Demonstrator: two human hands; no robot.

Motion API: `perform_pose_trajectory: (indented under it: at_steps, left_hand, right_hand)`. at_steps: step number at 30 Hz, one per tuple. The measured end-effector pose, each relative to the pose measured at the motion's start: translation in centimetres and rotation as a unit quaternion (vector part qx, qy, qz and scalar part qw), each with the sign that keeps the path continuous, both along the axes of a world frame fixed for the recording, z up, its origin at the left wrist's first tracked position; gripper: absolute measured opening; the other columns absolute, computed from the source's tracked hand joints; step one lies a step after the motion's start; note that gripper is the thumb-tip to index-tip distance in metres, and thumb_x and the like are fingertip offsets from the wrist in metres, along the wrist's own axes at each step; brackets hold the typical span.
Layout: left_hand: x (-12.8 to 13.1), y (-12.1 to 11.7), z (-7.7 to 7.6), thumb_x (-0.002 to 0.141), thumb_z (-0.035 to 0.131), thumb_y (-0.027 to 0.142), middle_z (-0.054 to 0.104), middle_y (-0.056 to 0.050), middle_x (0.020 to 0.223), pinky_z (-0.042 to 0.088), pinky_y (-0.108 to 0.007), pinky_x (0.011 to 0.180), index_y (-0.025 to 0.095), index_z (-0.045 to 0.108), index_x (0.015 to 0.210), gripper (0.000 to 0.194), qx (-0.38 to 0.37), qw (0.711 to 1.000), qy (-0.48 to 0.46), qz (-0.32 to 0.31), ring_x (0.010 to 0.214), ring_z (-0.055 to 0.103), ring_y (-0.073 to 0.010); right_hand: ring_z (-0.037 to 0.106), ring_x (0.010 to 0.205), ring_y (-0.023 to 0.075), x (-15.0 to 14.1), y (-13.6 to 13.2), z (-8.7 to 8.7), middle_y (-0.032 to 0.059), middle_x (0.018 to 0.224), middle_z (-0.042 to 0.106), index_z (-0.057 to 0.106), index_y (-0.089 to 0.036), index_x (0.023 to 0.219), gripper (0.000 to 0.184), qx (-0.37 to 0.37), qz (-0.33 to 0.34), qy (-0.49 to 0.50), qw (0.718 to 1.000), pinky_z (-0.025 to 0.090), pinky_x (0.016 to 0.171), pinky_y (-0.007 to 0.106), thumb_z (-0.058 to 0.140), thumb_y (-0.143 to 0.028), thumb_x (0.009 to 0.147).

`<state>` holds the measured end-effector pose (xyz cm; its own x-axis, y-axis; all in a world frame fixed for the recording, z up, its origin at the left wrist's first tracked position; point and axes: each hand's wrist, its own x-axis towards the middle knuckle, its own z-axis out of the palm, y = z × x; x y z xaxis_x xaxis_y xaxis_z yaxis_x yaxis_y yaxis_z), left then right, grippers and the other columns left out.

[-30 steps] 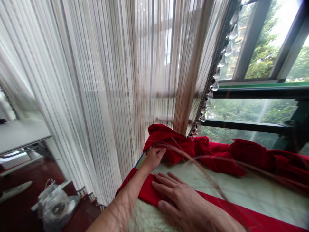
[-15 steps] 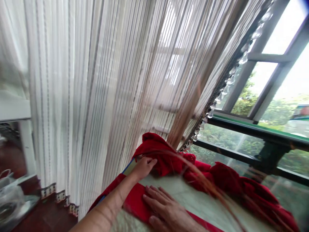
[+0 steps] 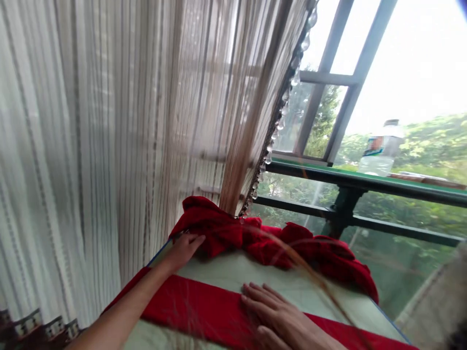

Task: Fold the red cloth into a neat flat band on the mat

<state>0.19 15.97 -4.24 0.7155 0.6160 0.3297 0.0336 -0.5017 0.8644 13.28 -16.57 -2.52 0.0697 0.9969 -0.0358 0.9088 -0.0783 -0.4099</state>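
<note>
My left hand (image 3: pixel 182 249) reaches to the far corner of a pale green mat (image 3: pixel 226 270) and its fingers rest against a bunched red cloth (image 3: pixel 266 240) piled along the window side. The fingers look loosely curled on the cloth's edge. My right hand (image 3: pixel 279 318) lies flat, fingers stretched out, on the mat beside a red band of fabric (image 3: pixel 197 306) that crosses its near edge.
A sheer striped curtain (image 3: pixel 109 146) with a beaded trim (image 3: pixel 272 141) hangs at the left, right behind the cloth. A dark green railing (image 3: pixel 365 182) runs along the window, with a plastic water bottle (image 3: pixel 381 148) standing on it. Loose hair strands cross the view.
The view has swung right and up, bringing the bottle and more window into sight. My right hand has slid rightward along the mat. My left hand stays at the cloth's corner.
</note>
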Motion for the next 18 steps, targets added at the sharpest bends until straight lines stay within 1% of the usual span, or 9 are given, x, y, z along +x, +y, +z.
perform_pose_trajectory:
  at_steps: [3,5,7,9,10,11,13,15,18]
  left_hand:
    - [-0.1,-0.9,0.9,0.083,0.056,0.061,0.045,0.003,0.059,0.03,-0.031,0.066,0.025,0.049,0.058,0.045,0.066,0.997,0.04,-0.027,0.065,0.044,-0.0197]
    - [-0.2,-2.3,1.5,0.085,0.058,0.061,0.048,0.003,0.06,0.03,-0.031,0.066,0.024,0.048,0.058,0.046,0.103,0.992,0.06,-0.05,0.065,0.046,-0.0195]
    - [-0.3,-4.6,2.1,0.092,0.057,0.058,0.053,0.002,0.062,0.032,-0.031,0.066,0.024,0.05,0.061,0.047,0.154,0.981,0.085,-0.081,0.065,0.049,-0.0193]
    - [-0.5,-7.5,2.2,0.102,0.05,0.054,0.06,0.001,0.067,0.037,-0.031,0.066,0.024,0.057,0.067,0.046,0.229,0.96,0.107,-0.12,0.066,0.055,-0.0198]
    - [-0.6,-9.0,2.1,0.104,0.048,0.051,0.066,-0.001,0.073,0.042,-0.031,0.07,0.024,0.063,0.073,0.043,0.26,0.949,0.103,-0.147,0.071,0.06,-0.0209]
    - [-0.8,-10.5,1.9,0.106,0.048,0.048,0.073,-0.003,0.085,0.048,-0.032,0.078,0.025,0.07,0.083,0.039,0.287,0.935,0.088,-0.188,0.082,0.066,-0.0232]
    - [-1.1,-13.0,1.2,0.105,0.053,0.047,0.079,-0.007,0.117,0.053,-0.038,0.1,0.031,0.078,0.11,0.029,0.332,0.902,0.068,-0.266,0.114,0.07,-0.0296]
    - [-1.3,-14.5,0.3,0.103,0.061,0.051,0.071,-0.005,0.147,0.046,-0.046,0.119,0.041,0.071,0.138,0.038,0.367,0.872,0.079,-0.315,0.141,0.059,-0.0353]
    - [-1.2,-14.8,-1.0,0.102,0.064,0.059,0.052,-0.002,0.167,0.039,-0.058,0.127,0.05,0.046,0.163,0.065,0.394,0.848,0.117,-0.334,0.155,0.046,-0.0396]
  right_hand:
    - [0.032,0.162,0.0316,0.5,-1.2,-0.2,0.0015,0.173,0.038,0.047,-0.039,0.163,0.058,0.04,-0.019,0.002,0.999,0.027,0.133,0.057,0.05,-0.053,0.107]
    - [0.034,0.161,0.032,1.0,-1.8,-0.8,0.0028,0.173,0.041,0.051,-0.038,0.161,0.055,0.074,-0.033,-0.006,0.997,0.026,0.134,0.058,0.051,-0.05,0.108]
    - [0.037,0.16,0.0329,1.5,-2.2,-1.1,0.0049,0.171,0.044,0.055,-0.036,0.159,0.052,0.111,-0.055,-0.013,0.992,0.025,0.134,0.06,0.049,-0.048,0.109]
    - [0.039,0.16,0.033,2.0,-2.4,-1.0,0.0078,0.171,0.046,0.057,-0.032,0.157,0.051,0.143,-0.08,-0.015,0.986,0.025,0.134,0.063,0.043,-0.047,0.111]
    - [0.038,0.161,0.0327,2.3,-2.5,-0.9,0.0093,0.171,0.047,0.058,-0.03,0.157,0.052,0.157,-0.09,-0.01,0.983,0.025,0.134,0.063,0.04,-0.048,0.112]
    - [0.037,0.162,0.0322,2.6,-2.6,-0.7,0.0107,0.171,0.047,0.057,-0.028,0.157,0.053,0.167,-0.099,0.0,0.981,0.026,0.134,0.064,0.037,-0.049,0.113]
    - [0.036,0.163,0.0316,3.4,-2.8,-0.3,0.0134,0.172,0.047,0.056,-0.024,0.158,0.058,0.176,-0.116,0.024,0.977,0.029,0.132,0.064,0.033,-0.054,0.114]
    - [0.035,0.163,0.0319,4.2,-3.0,-0.2,0.0169,0.172,0.045,0.055,-0.02,0.158,0.064,0.174,-0.13,0.039,0.975,0.03,0.132,0.064,0.028,-0.058,0.114]
    - [0.034,0.163,0.0311,4.4,-3.0,-0.5,0.0187,0.173,0.044,0.052,-0.017,0.16,0.068,0.169,-0.13,0.045,0.976,0.032,0.132,0.06,0.024,-0.059,0.115]
